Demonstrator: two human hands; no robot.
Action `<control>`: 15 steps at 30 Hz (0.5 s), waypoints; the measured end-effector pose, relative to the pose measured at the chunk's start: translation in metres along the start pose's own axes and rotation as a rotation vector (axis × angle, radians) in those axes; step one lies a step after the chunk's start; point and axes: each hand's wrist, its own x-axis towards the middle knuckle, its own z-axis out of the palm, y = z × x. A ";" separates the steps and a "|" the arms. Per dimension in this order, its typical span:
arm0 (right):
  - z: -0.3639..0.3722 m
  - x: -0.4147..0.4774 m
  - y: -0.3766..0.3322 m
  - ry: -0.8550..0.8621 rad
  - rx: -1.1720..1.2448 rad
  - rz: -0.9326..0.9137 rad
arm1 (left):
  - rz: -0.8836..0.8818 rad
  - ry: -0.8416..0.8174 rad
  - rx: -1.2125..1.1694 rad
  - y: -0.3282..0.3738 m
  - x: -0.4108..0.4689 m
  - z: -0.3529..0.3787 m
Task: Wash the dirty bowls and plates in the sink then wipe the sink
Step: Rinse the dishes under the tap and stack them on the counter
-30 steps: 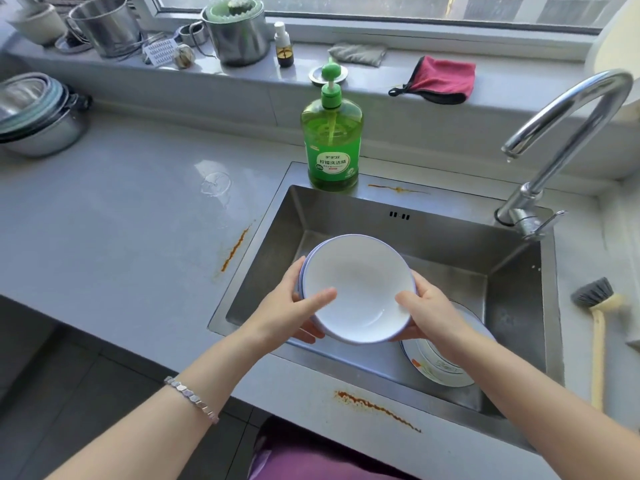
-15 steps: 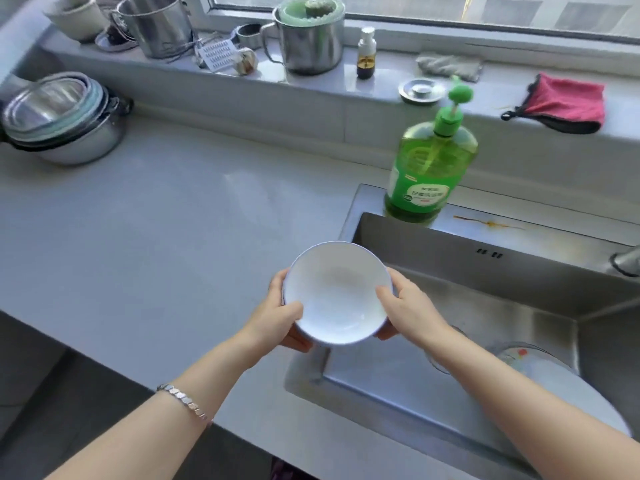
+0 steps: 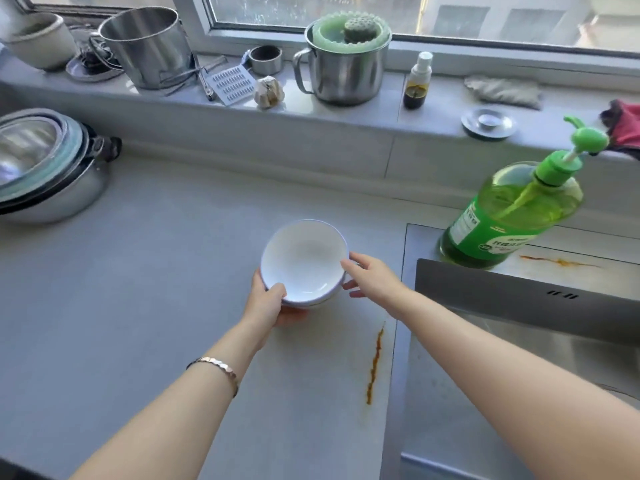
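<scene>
White round ceramic bowl (image 3: 304,258) shifts left over grey tabletop (image 3: 138,271); left hand (image 3: 268,306) grips it, right hand (image 3: 374,278) (fingers relaxed) touches.

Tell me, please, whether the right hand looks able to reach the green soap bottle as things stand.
Probably yes. The right hand merely touches the white bowl, which the left hand grips, and nothing stands on the counter between it and the green soap bottle.

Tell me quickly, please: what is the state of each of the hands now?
Left hand: holding the white bowl by its near rim.
Right hand: open, straight fingers touching the bowl's right side.
</scene>
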 end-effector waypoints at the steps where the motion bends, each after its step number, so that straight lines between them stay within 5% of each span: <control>1: 0.002 0.000 -0.002 -0.004 -0.001 -0.009 | 0.031 0.013 -0.006 0.001 0.006 -0.001; 6: 0.000 -0.009 0.005 0.021 -0.089 -0.001 | 0.102 0.098 0.070 0.005 0.022 -0.001; 10: -0.018 -0.029 0.034 0.028 -0.156 0.032 | -0.007 0.131 0.461 -0.022 -0.012 0.023; 12: -0.031 -0.046 0.060 0.033 -0.184 0.061 | -0.045 -0.006 0.627 -0.037 -0.046 0.044; 15: -0.062 -0.085 0.113 0.039 -0.256 0.098 | -0.018 -0.300 0.556 -0.056 -0.085 0.091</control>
